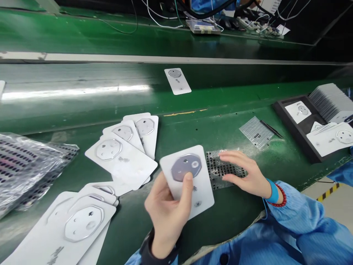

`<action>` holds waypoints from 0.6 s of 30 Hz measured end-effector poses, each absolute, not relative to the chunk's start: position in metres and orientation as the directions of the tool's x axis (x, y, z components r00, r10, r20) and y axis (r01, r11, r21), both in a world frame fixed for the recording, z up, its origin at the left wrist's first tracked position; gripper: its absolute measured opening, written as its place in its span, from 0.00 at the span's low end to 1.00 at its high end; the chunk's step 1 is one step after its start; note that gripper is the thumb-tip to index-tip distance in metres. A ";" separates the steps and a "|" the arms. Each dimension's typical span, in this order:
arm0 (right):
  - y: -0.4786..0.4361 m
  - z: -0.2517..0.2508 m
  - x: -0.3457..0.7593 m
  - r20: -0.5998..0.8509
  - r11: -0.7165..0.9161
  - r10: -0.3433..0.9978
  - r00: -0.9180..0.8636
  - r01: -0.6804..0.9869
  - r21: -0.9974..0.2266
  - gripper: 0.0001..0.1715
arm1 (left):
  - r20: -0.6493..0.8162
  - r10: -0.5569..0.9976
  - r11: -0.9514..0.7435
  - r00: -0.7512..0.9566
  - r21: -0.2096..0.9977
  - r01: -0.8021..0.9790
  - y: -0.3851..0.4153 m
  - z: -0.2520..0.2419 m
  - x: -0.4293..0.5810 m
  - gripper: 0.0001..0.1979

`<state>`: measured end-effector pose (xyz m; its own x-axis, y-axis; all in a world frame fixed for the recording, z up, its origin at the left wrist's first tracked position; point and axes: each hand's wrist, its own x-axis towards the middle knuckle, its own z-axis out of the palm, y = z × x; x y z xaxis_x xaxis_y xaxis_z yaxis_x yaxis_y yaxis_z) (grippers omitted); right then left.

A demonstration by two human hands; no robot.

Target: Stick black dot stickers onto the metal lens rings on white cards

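We see the left hand (167, 215) grasping a white card (200, 191) above the desk, with the thumb on its round dark disc (183, 167), so a weak pinch could drop it or mark it. The right hand (239, 173) lies open on a clear dotted sheet (220, 169), which may slide on the green desk (234, 217).

Fig. 1. A matt white card (204, 193) bearing a glossy metallic disc (184, 168).
Beside the card, crinkled clear plastic film (220, 170) shines; the smooth green belt (228, 224) below looks glossy.
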<state>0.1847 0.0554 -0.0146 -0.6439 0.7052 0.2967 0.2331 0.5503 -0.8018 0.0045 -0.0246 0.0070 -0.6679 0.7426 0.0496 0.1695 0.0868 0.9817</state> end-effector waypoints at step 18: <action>0.055 0.001 0.186 0.524 0.824 0.482 -0.703 0.160 -0.544 0.10 | -0.234 0.963 0.245 -0.132 0.967 0.072 -0.018 -0.011 0.015 0.16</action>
